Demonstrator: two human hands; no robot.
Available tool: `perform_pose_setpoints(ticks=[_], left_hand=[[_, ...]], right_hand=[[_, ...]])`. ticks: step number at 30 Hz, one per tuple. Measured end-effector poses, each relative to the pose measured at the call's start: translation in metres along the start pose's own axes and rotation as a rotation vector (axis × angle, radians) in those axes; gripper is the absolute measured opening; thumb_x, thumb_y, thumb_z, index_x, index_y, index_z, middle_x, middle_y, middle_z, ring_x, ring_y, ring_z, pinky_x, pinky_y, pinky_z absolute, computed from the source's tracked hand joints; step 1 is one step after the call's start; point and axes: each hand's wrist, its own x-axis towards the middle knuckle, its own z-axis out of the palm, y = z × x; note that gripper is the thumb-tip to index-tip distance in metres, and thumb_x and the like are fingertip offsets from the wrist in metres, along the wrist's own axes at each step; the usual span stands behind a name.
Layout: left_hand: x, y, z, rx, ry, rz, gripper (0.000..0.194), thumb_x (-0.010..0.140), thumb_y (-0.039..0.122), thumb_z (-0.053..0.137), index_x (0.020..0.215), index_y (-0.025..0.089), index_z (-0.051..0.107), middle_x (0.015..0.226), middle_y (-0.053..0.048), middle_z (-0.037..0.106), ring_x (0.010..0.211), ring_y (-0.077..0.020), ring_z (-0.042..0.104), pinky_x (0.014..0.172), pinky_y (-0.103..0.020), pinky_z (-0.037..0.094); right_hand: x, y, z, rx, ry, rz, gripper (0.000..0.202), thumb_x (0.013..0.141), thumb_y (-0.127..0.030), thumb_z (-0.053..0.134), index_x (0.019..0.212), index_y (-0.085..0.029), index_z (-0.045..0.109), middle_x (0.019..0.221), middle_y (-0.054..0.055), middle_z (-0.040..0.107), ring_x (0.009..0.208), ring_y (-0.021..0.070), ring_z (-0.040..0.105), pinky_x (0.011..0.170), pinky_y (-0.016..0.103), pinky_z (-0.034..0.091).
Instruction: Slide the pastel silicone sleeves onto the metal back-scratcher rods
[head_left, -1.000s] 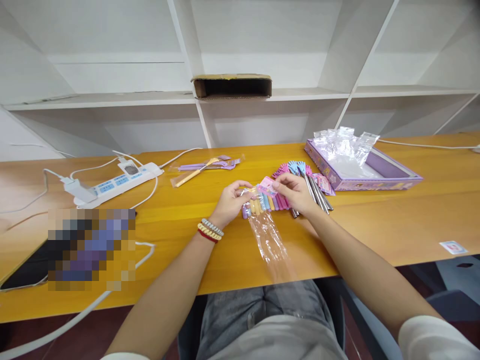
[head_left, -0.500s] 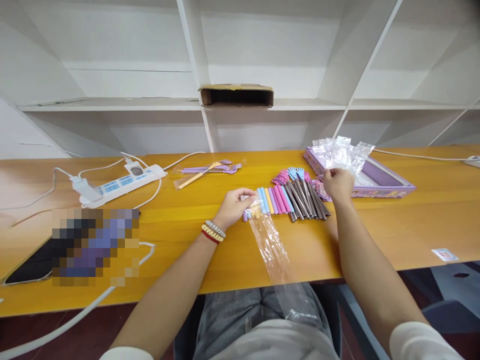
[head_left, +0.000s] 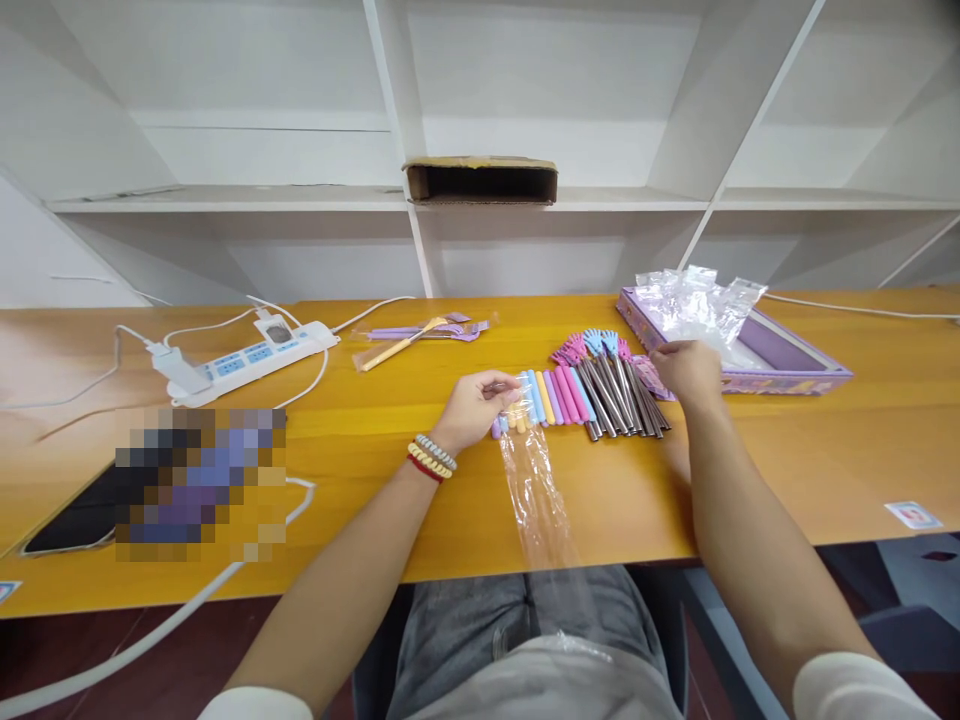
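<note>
My left hand (head_left: 474, 412) is closed in a pinch on one end of a long clear plastic bag (head_left: 538, 500), which trails over the table edge to my lap. Under the bag lies a row of coloured handle tubes (head_left: 564, 396), pink, blue, yellow and purple. Beside them are several metal rods (head_left: 616, 400) with pink and blue hand-shaped heads (head_left: 592, 344). My right hand (head_left: 688, 372), fingers curled closed, is by some pink-purple cards (head_left: 654, 378) and the front of a purple box (head_left: 799, 383). Clear bags (head_left: 694, 305) stick up behind it. Whatever its fingers grip is hidden.
Back left on the table (head_left: 360, 440) lie wrapped purple and yellow-handled pieces (head_left: 420, 335). A white power strip (head_left: 255, 362) with cables and a phone (head_left: 75, 515) are at the left. An open cardboard box (head_left: 481, 182) sits on the shelf behind.
My right hand has come down slightly, away from the upright bags and towards the cards. My left hand keeps its hold on the bag. The view has shifted a little.
</note>
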Motion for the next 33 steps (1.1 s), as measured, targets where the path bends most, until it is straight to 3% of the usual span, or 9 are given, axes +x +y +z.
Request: perform_pose_setpoints(ticks=[5, 9, 13, 15, 17, 20, 23, 27, 33], left_hand=[[0.000, -0.002, 0.000, 0.011, 0.026, 0.055, 0.015, 0.069, 0.021, 0.071, 0.080, 0.014, 0.066, 0.067, 0.000, 0.062, 0.052, -0.0073, 0.052, 0.050, -0.020, 0.044], [0.003, -0.003, -0.001, 0.016, 0.179, 0.129, 0.016, 0.071, 0.024, 0.069, 0.082, 0.014, 0.066, 0.073, -0.002, 0.065, 0.060, -0.0102, 0.057, 0.055, -0.022, 0.047], [0.010, -0.006, -0.010, 0.072, 0.432, 0.190, 0.015, 0.075, 0.025, 0.065, 0.086, 0.015, 0.064, 0.080, -0.004, 0.067, 0.071, -0.0136, 0.062, 0.062, -0.024, 0.050], [0.014, -0.010, -0.019, 0.111, 0.554, 0.212, 0.015, 0.076, 0.025, 0.063, 0.088, 0.016, 0.064, 0.085, -0.005, 0.068, 0.076, -0.0140, 0.063, 0.066, -0.024, 0.050], [0.019, -0.014, -0.029, 0.142, 0.654, 0.227, 0.016, 0.077, 0.026, 0.063, 0.089, 0.016, 0.065, 0.085, -0.005, 0.067, 0.076, -0.0134, 0.063, 0.067, -0.023, 0.050], [0.024, -0.019, -0.038, 0.120, 0.718, 0.217, 0.027, 0.080, 0.037, 0.062, 0.096, 0.016, 0.066, 0.080, -0.003, 0.065, 0.066, -0.0110, 0.059, 0.058, -0.021, 0.047], [0.026, -0.017, -0.040, -0.004, 0.692, 0.186, 0.047, 0.084, 0.053, 0.053, 0.116, 0.018, 0.061, 0.088, -0.005, 0.066, 0.058, -0.0092, 0.058, 0.051, -0.020, 0.046], [0.023, -0.015, -0.038, 0.001, 0.615, 0.184, 0.059, 0.084, 0.053, 0.055, 0.133, 0.022, 0.048, 0.106, -0.008, 0.063, 0.060, -0.0084, 0.060, 0.053, -0.020, 0.046], [0.021, -0.028, -0.042, 0.582, 0.497, 0.263, 0.043, 0.080, 0.029, 0.061, 0.121, 0.018, 0.056, 0.104, -0.007, 0.061, 0.059, -0.0094, 0.051, 0.072, -0.028, 0.046]], right_hand=[[-0.028, -0.041, -0.001, 0.416, -0.040, -0.335, 0.035, 0.081, -0.045, 0.055, 0.082, -0.015, 0.072, 0.069, 0.006, 0.067, 0.064, 0.0178, 0.059, 0.062, 0.030, 0.044], [-0.064, -0.071, 0.002, 0.750, -0.574, -0.626, 0.030, 0.081, -0.047, 0.059, 0.077, -0.017, 0.064, 0.056, -0.001, 0.059, 0.050, 0.0116, 0.051, 0.047, 0.024, 0.038], [-0.084, -0.083, 0.005, 0.927, -1.166, -0.549, 0.037, 0.079, -0.039, 0.065, 0.109, -0.020, 0.054, 0.056, -0.006, 0.059, 0.036, 0.0063, 0.040, 0.036, 0.019, 0.028], [-0.085, -0.083, 0.004, 0.962, -1.308, -0.507, 0.055, 0.073, -0.030, 0.072, 0.121, -0.019, 0.048, 0.055, -0.009, 0.057, 0.037, 0.0055, 0.041, 0.036, 0.018, 0.027], [-0.080, -0.080, 0.001, 1.021, -1.343, -0.466, 0.072, 0.068, -0.023, 0.075, 0.131, -0.019, 0.040, 0.057, -0.008, 0.060, 0.042, 0.0063, 0.047, 0.040, 0.017, 0.031], [-0.071, -0.074, -0.004, 1.077, -1.281, -0.440, 0.074, 0.068, -0.021, 0.075, 0.133, -0.019, 0.040, 0.066, -0.003, 0.066, 0.049, 0.0075, 0.053, 0.044, 0.018, 0.034], [-0.062, -0.068, -0.007, 1.062, -1.130, -0.443, 0.043, 0.069, -0.026, 0.074, 0.108, -0.016, 0.059, 0.066, -0.002, 0.064, 0.048, 0.0065, 0.049, 0.043, 0.019, 0.033], [-0.047, -0.058, -0.006, 1.124, -0.683, -0.356, 0.026, 0.068, -0.031, 0.074, 0.086, -0.016, 0.062, 0.055, -0.005, 0.054, 0.044, 0.0056, 0.041, 0.042, 0.021, 0.031], [0.001, -0.028, -0.015, 1.125, -0.064, -0.071, 0.021, 0.065, -0.021, 0.069, 0.082, -0.018, 0.058, 0.056, -0.005, 0.051, 0.042, 0.0059, 0.040, 0.041, 0.023, 0.029]])
